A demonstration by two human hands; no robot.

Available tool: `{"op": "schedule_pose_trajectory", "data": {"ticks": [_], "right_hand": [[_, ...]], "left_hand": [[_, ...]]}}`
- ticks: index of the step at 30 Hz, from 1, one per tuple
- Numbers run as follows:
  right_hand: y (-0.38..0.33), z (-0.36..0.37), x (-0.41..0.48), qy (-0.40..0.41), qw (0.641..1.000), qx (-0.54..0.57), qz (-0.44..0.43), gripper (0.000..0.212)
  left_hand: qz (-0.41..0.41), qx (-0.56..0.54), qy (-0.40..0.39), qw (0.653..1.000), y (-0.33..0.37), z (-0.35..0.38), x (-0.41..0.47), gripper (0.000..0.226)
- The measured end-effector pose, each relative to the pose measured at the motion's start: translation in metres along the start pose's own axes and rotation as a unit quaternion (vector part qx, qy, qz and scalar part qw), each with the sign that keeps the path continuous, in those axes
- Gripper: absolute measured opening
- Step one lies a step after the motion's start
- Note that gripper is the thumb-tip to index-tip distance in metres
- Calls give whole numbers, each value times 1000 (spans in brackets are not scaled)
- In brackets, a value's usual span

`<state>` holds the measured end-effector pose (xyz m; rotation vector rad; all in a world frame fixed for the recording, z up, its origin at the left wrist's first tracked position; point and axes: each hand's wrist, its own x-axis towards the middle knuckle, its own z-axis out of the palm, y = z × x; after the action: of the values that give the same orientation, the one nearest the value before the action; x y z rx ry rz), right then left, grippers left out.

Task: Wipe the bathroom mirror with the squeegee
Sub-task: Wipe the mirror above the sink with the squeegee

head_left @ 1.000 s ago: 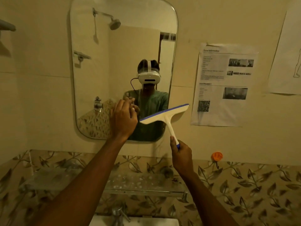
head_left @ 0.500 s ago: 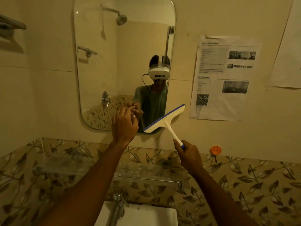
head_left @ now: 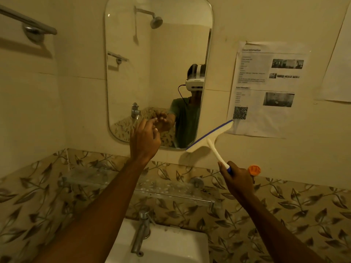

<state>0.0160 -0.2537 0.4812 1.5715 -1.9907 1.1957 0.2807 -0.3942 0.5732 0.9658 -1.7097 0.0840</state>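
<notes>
The squeegee (head_left: pixel 209 138) is being gripped at its handle end by the right hand (head_left: pixel 237 179), with the blade tilted just off the lower right corner of the mirror (head_left: pixel 152 73). The left hand (head_left: pixel 145 140) is being held before the lower glass, fingers loosely spread and holding nothing. The blade is probably best being brought back onto the glass, laid flat and drawn down evenly. Against a second ago, the blade is being held further right, its tip now over the paper notice (head_left: pixel 266 88).

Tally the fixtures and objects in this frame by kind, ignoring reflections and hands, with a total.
mirror: 1
squeegee: 1
paper sheets: 2
towel bar: 1
glass shelf: 1
orange hook: 1
tap: 1
sink: 1
total: 9
</notes>
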Motion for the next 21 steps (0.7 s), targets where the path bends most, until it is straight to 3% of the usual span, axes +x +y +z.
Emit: {"op": "schedule_pose_trajectory", "data": {"ticks": [5,7,10,16,21], "right_hand": [[-20,-3,-4,-18,996,-31,-81,32],[-31,-3,0,-18,998,-14,-66,22],[-60,-3,5,4,999,9,-54,26],[-152,-1,31,118,972,200,17,22],[-214,-17,85,107,944,311,39,28]], "left_hand": [[25,1,23,999,-17,-22,25,29],[41,2,28,999,-28,-29,42,30],[74,-10,28,997,-44,-41,70,31],[141,-35,16,989,-70,-67,136,32],[178,-42,8,983,-65,-85,177,36]]}}
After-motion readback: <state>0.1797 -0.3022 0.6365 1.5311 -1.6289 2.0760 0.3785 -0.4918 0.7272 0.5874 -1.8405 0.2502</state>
